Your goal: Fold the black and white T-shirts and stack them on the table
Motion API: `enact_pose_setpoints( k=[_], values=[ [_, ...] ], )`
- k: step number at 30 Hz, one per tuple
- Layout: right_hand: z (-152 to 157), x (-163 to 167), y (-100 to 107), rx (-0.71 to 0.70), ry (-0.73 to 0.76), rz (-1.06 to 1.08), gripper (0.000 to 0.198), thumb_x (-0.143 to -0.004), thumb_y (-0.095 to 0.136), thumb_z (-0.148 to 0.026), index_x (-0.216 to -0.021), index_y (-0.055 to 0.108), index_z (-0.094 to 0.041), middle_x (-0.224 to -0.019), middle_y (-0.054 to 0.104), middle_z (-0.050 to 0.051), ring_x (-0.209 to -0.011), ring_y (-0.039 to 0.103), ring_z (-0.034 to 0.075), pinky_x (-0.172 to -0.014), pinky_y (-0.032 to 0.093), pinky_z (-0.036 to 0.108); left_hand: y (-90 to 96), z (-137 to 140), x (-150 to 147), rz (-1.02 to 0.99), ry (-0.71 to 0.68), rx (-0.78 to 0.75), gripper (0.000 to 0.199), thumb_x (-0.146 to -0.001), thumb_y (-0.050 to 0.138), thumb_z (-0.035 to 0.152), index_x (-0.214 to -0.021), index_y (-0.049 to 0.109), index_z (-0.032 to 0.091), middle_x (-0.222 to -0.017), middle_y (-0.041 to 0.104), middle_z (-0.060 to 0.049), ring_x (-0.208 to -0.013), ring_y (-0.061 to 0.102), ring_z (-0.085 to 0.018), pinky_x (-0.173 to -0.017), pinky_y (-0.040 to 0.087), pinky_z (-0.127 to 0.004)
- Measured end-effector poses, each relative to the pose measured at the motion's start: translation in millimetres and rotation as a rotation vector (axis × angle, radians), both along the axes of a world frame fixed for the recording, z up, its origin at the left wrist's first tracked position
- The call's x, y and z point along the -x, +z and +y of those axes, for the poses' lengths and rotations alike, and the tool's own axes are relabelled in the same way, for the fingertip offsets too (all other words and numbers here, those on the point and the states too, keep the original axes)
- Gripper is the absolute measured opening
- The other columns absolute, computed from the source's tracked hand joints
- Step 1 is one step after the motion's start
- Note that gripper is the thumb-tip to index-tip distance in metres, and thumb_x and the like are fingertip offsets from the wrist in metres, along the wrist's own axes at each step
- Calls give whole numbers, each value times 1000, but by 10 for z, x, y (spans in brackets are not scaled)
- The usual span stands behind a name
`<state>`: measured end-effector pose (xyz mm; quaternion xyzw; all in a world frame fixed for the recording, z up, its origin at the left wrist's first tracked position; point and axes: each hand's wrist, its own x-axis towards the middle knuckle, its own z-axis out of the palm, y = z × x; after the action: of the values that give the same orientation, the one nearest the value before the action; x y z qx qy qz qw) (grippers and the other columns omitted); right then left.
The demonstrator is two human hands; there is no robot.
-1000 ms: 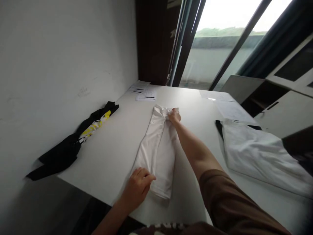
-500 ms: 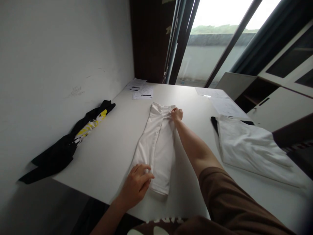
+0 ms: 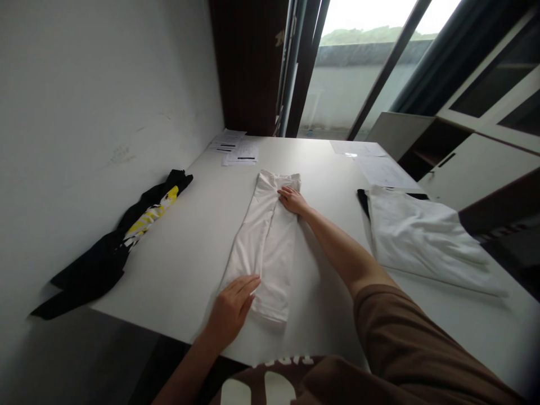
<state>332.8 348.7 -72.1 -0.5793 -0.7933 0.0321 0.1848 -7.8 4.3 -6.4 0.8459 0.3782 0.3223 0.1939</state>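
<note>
The white garment (image 3: 274, 247) lay on the table (image 3: 202, 236), probably light, soft and apt to wrinkle, best taken by its end corners. Toward the table's far edge the right hand (image 3: 293, 202) lay open on it; toward the near edge, the left hand (image 3: 230, 309) likewise.

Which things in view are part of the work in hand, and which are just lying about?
In use:
- white garment, lying lengthwise
- left hand, at its near end
- right hand, near its far end
- table beneath

Lying about:
- black garment with yellow-and-white patch, left
- white cloth, right
- papers, far left corner
</note>
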Motion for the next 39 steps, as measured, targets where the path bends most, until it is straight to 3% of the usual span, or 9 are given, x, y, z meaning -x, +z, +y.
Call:
enact_pose_setpoints(
  k=[5,12,16,19,25,31,34,39],
  values=[
    [8,0,6,-1,9,6,50,-104,40,-42,-148,57,-25,-158,47,7,-149,37,30,-123,30,49,80,-42,44,-97,-66,41,40,-106,43,18,-142,57,26,-141,65,-6,-131,60,-19,-114,50,-39],
    [-59,32,96,3,9,36,48,-106,38,-40,-145,60,-22,-155,50,9,-148,38,29,-123,30,48,128,-45,11,103,-159,11,39,-104,46,19,-138,62,27,-135,69,-5,-128,62,-20,-117,46,-46],
    [-244,140,189,-49,-48,50,46,-105,42,-39,-143,60,-19,-157,47,12,-149,36,30,-123,27,52,125,-78,36,221,-140,-13,47,-99,56,24,-146,55,27,-149,58,-6,-140,51,-24,-121,40,-52],
    [-505,294,234,-105,-2,58,47,-105,43,-36,-147,56,-19,-160,42,12,-151,33,29,-125,24,53,98,-119,122,293,-66,-32,54,-95,60,26,-149,51,25,-156,50,-9,-147,42,-28,-124,33,-57],
    [-1142,415,255,-41,356,81,46,-105,44,-40,-146,58,-23,-157,48,11,-146,44,28,-122,34,49,-11,-204,419,390,131,-14,70,-88,61,18,-155,44,27,-164,39,-8,-153,30,-32,-124,32,-58],
    [-1888,115,320,-74,369,123,44,-105,43,-32,-146,57,-26,-150,55,11,-139,52,27,-116,44,50,-86,-128,558,320,313,-8,58,-90,50,8,-145,53,25,-145,54,-10,-136,47,-28,-115,42,-51],
    [-2335,9,388,-43,449,120,44,-103,45,-28,-146,57,-28,-149,56,9,-140,50,26,-116,43,50,-51,-37,567,320,271,24,60,-87,44,2,-140,59,26,-129,61,-9,-121,54,-26,-108,46,-49],
    [-2905,78,538,35,574,123,54,-98,55,-31,-152,50,-28,-157,48,10,-145,44,27,-123,34,53,35,185,664,308,57,87,65,-78,42,-4,-131,66,26,-112,65,-6,-104,57,-23,-98,50,-42]
  ],
)
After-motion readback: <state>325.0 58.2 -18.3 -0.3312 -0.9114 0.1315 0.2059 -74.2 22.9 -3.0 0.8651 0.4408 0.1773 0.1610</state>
